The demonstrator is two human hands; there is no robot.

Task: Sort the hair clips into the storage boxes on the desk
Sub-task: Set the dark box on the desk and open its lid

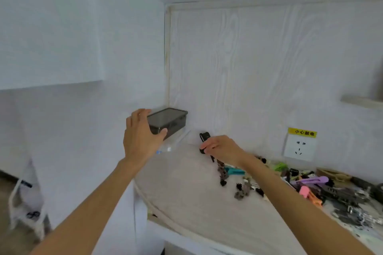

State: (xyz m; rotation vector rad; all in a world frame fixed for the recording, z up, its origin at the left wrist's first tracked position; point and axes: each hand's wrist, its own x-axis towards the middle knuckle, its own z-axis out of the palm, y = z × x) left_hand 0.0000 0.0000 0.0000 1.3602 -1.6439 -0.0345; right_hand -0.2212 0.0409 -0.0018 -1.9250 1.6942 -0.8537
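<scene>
My left hand (141, 136) grips the near end of the dark smoky storage box (169, 121), thumb on its front edge, at the desk's (192, 188) far left corner; a clear box (176, 143) seems to sit under it, too blurred to be sure. My right hand (222, 148) pinches a black hair clip (204, 139), fingers curled round it, near the back edge beside the box. Loose clips pile (319, 184) spreads toward the desk's right edge, below the wall socket (299, 149)
</scene>
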